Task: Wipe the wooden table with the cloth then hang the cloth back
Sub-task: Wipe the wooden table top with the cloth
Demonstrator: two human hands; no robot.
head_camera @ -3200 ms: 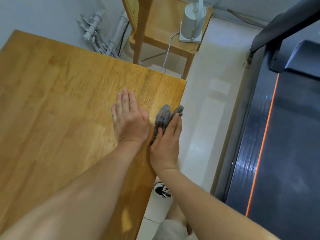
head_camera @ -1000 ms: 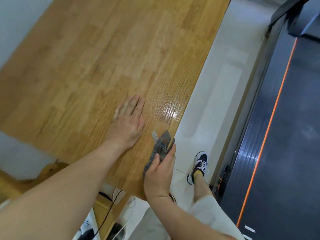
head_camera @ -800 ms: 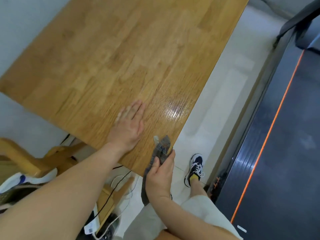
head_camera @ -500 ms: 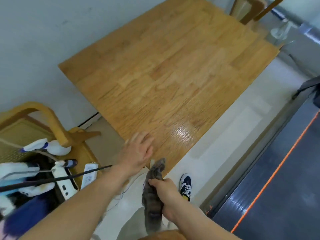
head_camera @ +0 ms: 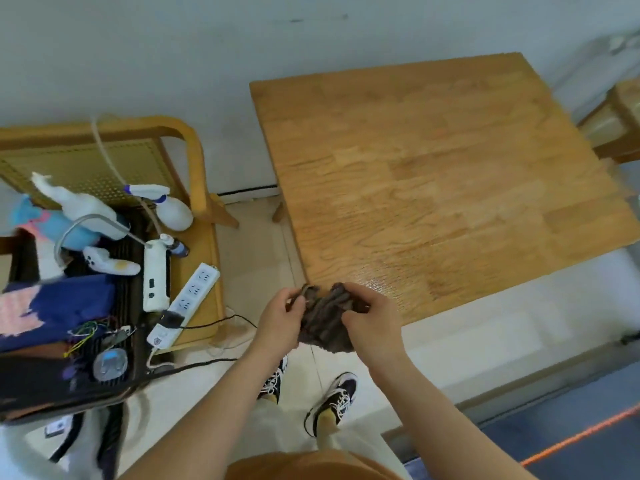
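So we'd pulled the cloth (head_camera: 325,318) off the table (head_camera: 433,188); left hand (head_camera: 278,318) and right hand (head_camera: 372,318) both gripped it, bunched just off the near corner. Wiping looked finished, hanging next.

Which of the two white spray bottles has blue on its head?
The spray bottle nearer the wooden table, by the curved arm of the chair. The other bottle, further left, looks all white.

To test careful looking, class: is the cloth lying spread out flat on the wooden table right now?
No, the cloth is bunched up and gripped between the left hand and right hand at the wooden table's near corner.
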